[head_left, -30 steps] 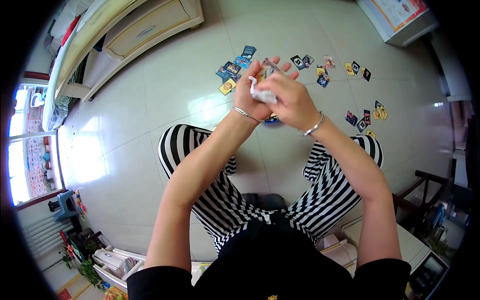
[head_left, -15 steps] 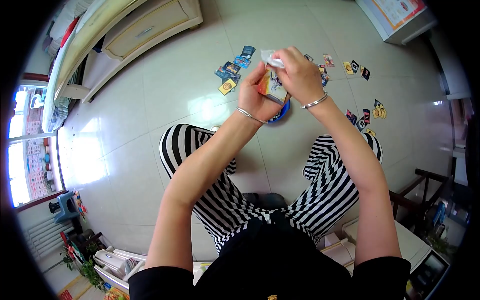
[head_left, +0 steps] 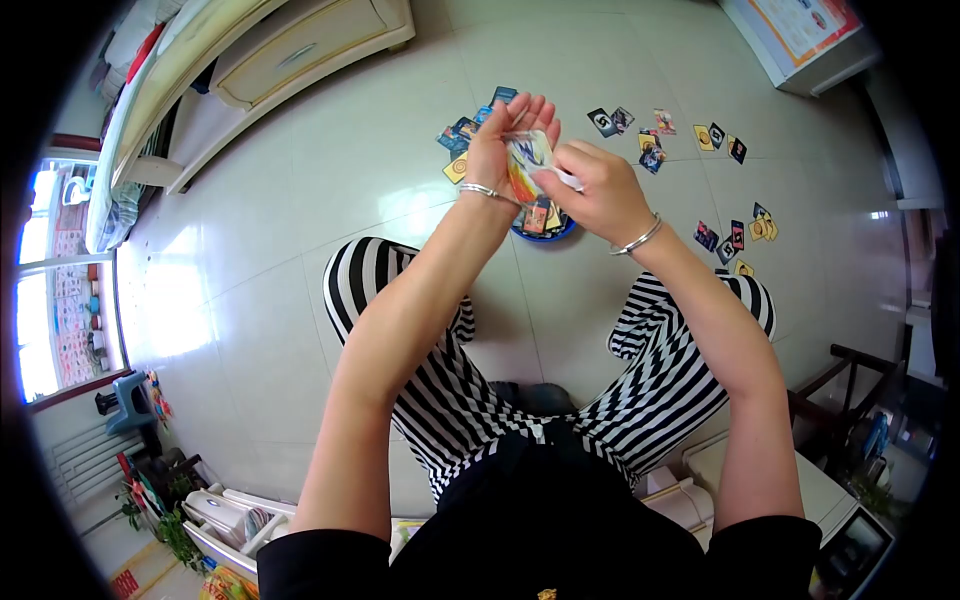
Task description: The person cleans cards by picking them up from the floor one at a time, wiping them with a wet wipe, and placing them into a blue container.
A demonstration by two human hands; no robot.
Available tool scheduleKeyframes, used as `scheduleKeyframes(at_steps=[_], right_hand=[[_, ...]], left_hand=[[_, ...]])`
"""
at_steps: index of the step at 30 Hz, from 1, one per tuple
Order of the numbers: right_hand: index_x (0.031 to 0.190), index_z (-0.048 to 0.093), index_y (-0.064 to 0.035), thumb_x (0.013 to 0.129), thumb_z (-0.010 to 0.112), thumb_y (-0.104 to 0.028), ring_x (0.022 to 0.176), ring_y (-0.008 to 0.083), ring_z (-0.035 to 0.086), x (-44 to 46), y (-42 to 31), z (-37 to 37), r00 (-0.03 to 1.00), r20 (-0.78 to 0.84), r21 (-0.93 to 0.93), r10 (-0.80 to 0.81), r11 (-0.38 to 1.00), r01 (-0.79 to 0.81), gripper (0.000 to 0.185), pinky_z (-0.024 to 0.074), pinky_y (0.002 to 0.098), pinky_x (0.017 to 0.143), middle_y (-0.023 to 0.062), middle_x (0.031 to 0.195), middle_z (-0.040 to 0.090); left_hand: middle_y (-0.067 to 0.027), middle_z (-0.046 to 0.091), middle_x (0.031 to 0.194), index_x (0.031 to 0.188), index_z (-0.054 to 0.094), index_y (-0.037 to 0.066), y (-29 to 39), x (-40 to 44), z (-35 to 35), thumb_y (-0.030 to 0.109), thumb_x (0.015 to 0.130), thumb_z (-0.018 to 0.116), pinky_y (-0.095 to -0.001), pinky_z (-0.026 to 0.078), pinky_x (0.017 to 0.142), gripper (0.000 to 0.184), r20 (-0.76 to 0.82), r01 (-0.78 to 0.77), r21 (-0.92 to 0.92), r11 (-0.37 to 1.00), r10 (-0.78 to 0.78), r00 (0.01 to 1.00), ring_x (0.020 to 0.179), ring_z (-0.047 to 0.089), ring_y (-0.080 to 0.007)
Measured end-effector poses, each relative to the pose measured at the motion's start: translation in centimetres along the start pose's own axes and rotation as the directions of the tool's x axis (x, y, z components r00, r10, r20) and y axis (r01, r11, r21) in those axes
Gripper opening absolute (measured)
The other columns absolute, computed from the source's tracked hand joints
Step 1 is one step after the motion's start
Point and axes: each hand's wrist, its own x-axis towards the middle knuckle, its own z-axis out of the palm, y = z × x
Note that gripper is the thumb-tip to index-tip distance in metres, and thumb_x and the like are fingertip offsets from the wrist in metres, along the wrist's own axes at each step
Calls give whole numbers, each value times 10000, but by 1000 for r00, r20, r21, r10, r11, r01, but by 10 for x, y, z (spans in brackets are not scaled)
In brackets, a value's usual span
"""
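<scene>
In the head view my left hand (head_left: pixel 490 150) is palm up with its fingers stretched out. A small colourful card pack (head_left: pixel 523 165), printed white, orange and yellow, rests on its palm. My right hand (head_left: pixel 605 190) is closed at the pack's right side, its thumb against the printed face. Between its fingers shows a bit of white wrapper (head_left: pixel 570 179); its far end is hidden. Below the hands a blue bowl (head_left: pixel 548 238) holds several cards (head_left: pixel 537 217), partly covered by my left wrist.
Loose cards lie on the tiled floor (head_left: pixel 430 300): a cluster (head_left: pixel 455 167) beyond my left hand, others (head_left: pixel 652 158) at the back right, more (head_left: pixel 735 237) to the right. A drawer cabinet (head_left: pixel 300 60) stands back left, a white cabinet (head_left: pixel 790 50) back right.
My left hand has opened out its fingers and tipped, showing the pack's face. My right hand has moved down with the white wrapper. The card-filled bowl shows more.
</scene>
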Motion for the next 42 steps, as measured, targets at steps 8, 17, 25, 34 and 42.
scheduleKeyframes(at_steps=[8,17,25,34,42], right_hand=[[728,611,-21,818,607,-275,555,73,498,-16,10,-6,747,415,721,519,313,-618,269,416,244,517,-3,656,556],[791,630,-26,810,605,-194,538,35,456,-32,49,17,648,469,626,600,292,-723,170,336,194,473,-37,644,541],[694,627,-18,749,625,-225,478,92,481,-94,120,118,511,431,290,743,422,-859,214,364,249,433,5,568,548],[810,646,12,737,611,-288,678,208,612,-145,162,179,375,174,55,911,371,-927,310,464,315,625,131,732,645],[810,655,-35,701,584,-284,747,285,621,-76,149,227,466,308,241,830,406,-882,280,473,331,684,163,792,643]], left_hand=[[-184,524,1123,1112,474,-14,8,4,6,275,896,487,-429,452,912,361,75,-52,47,998,49,996,1059,519,-280],[-65,574,788,895,542,35,-17,5,-50,156,850,560,-377,536,749,131,-171,228,683,693,-152,973,723,595,-177],[-113,602,869,997,515,4,-59,47,-172,50,841,529,-379,557,599,163,-402,456,508,731,-267,876,763,635,-256],[-94,594,816,1097,519,-34,-70,61,-238,109,732,666,-271,469,569,419,-592,549,756,356,13,806,661,573,-166],[-101,604,903,1092,526,-14,-13,65,-248,30,773,590,-286,510,646,328,-588,387,660,644,121,800,759,606,-180]])
